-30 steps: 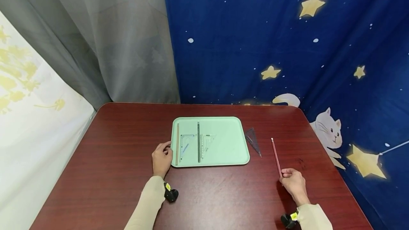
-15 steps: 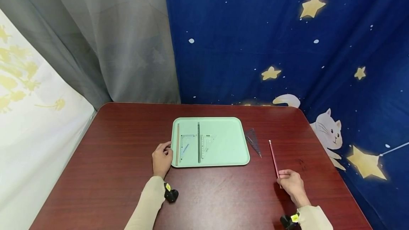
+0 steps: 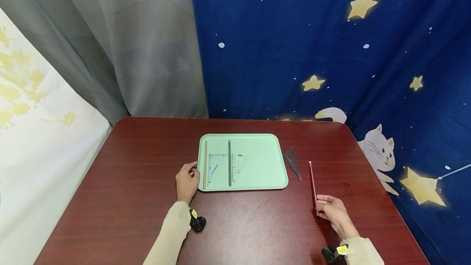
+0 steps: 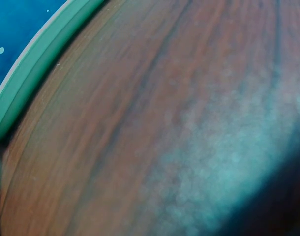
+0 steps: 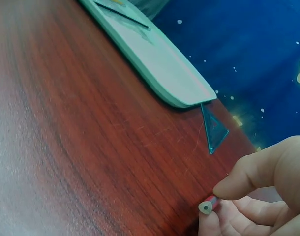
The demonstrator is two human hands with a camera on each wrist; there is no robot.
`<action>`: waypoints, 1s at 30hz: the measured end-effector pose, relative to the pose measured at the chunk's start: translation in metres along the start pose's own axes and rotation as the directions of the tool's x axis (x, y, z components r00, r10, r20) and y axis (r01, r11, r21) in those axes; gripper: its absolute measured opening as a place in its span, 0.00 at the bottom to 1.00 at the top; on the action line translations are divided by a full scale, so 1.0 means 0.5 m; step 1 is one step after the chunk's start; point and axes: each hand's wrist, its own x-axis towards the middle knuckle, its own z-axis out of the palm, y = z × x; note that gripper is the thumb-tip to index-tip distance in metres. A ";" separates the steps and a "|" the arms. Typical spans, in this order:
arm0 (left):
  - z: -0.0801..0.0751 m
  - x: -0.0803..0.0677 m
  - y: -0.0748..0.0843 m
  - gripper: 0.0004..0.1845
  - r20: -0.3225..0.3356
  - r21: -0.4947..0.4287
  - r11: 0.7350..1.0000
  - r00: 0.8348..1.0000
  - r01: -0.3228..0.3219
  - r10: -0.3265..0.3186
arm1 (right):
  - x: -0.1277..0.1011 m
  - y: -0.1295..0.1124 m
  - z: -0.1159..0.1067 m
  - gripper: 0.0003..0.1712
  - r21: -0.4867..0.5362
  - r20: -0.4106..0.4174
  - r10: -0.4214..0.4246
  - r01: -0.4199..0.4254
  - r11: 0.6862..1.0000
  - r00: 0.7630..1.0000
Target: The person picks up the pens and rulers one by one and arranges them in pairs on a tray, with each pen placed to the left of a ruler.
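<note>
My right hand (image 3: pixel 334 211) pinches a red pencil (image 3: pixel 312 183) near its lower end, to the right of the tray. The pencil's eraser end points away from me. In the right wrist view, the near end of the pencil (image 5: pixel 206 207) is flat with a dark core, between thumb and fingers. At the left side of the light green tray (image 3: pixel 263 167), my left hand (image 3: pixel 187 183) holds the rim with curled fingers. A tan pencil (image 3: pixel 205 165), a clear set square (image 3: pixel 216 156), a black pencil (image 3: pixel 229 162) and another clear set square (image 3: pixel 240 158) lie in the tray.
A dark see-through set square (image 3: pixel 292 162) lies on the brown table (image 3: pixel 147 154) close to the tray's right edge. Curtains (image 3: pixel 257 72) hang behind the table. The left wrist view shows mostly tabletop (image 4: pixel 140 123) and the tray's rim (image 4: pixel 29 73).
My right hand has shifted slightly left with the red pencil, which has turned a little more upright in the head view. The left hand and tray stay in place.
</note>
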 end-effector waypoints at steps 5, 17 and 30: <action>-0.004 0.003 0.003 0.16 0.000 -0.009 1.000 1.000 0.004 -0.004 | 0.004 -0.001 0.003 0.30 0.060 0.030 0.005 -0.006 0.998 1.000; 0.000 0.003 0.004 0.15 0.010 -0.010 1.000 1.000 0.018 -0.018 | 0.004 -0.015 0.010 0.32 0.112 0.059 -0.014 0.007 0.994 0.998; -0.001 0.004 0.005 0.15 0.001 -0.013 1.000 1.000 0.003 -0.003 | 0.005 -0.035 0.053 0.32 0.137 0.079 -0.042 0.031 0.990 0.996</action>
